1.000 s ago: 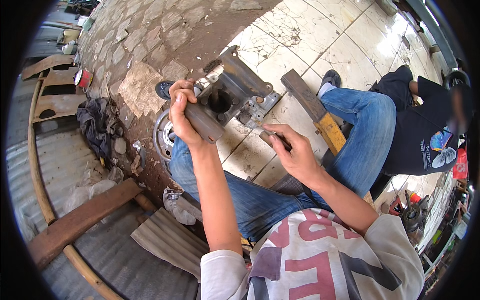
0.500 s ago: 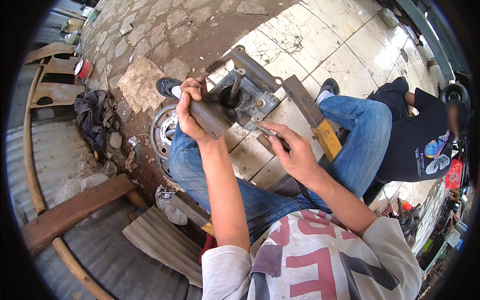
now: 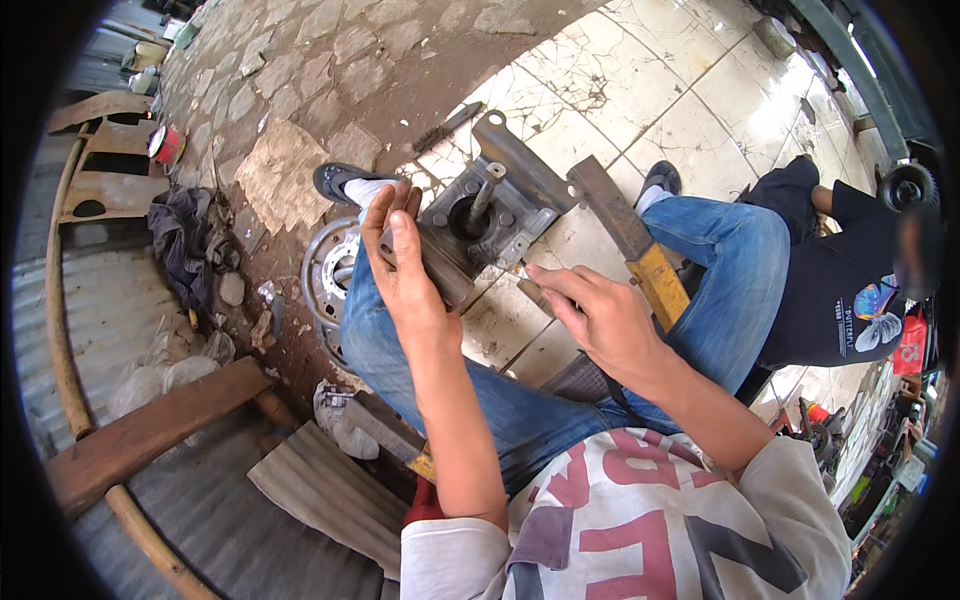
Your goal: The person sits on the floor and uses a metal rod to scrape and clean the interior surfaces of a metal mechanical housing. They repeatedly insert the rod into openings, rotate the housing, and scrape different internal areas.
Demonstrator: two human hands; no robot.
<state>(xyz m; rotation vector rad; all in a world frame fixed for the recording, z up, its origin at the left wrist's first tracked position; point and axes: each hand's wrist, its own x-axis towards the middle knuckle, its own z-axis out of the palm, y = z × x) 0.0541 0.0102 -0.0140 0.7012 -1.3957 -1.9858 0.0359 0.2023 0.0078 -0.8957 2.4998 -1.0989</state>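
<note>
A grey metal housing [image 3: 515,165] with a round bore, bolts and an upright threaded shaft [image 3: 485,200] sits between my knees. My left hand [image 3: 415,270] lies against the housing's curved near-left plate [image 3: 440,272], its fingers and thumb stretched upward, fingertips darkened. My right hand [image 3: 610,315] is closed, pinching a slim tool near the housing's lower right corner. Only the tool's thin tip [image 3: 517,267] shows; the fingers cover the rest, so its kind is unclear.
A dark bristle brush [image 3: 432,137] lies on the tiles beyond the housing. A yellow-and-black metal bar [image 3: 655,280] runs by my right knee. A round metal disc [image 3: 330,265] rests beside my left leg. Another person [image 3: 830,280] in dark clothes is at right.
The housing has turned and shifted slightly right. My left hand's fingers have straightened from their grip on its plate. My right hand has moved slightly right and down, still pinching the tool.
</note>
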